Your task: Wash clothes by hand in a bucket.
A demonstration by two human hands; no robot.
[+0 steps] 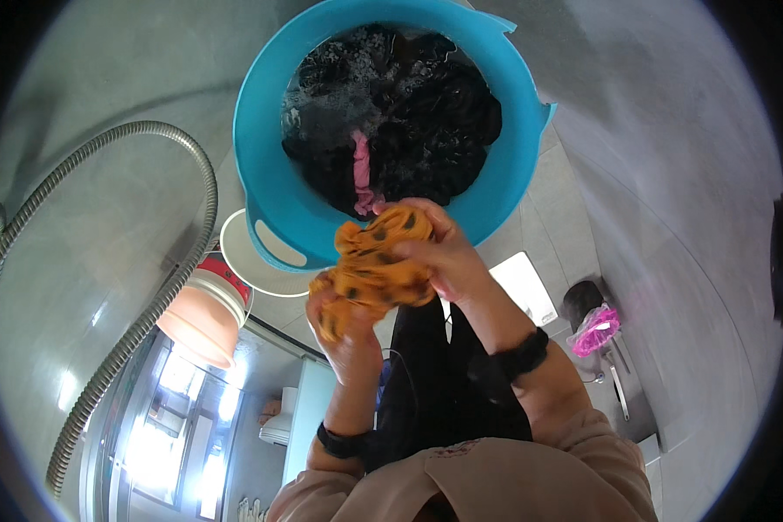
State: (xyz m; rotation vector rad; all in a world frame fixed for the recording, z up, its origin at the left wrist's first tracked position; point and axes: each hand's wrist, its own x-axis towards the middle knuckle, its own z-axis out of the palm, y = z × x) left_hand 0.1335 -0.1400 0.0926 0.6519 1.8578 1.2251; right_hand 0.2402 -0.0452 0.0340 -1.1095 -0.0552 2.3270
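An orange cloth with dark spots (381, 261) is bunched up between my two hands, just over the near rim of a blue plastic tub (257, 157). My left hand (350, 335) grips its lower left end. The upper right part is in my right hand (452, 261), with the thumb pressed on top. In the tub, dark garments (435, 122) soak in water with some suds. A twisted strip of pink cloth (362, 170) lies on them near the tub's front. What kind of garment the orange cloth is, I cannot tell.
A metal shower hose (202, 174) loops along the left wall. Left of the tub stand a white bucket (235, 239) and peach-coloured basins (202, 317). To the right are a white flat panel (525, 287) on the tiles and a bin with a pink bag (596, 329).
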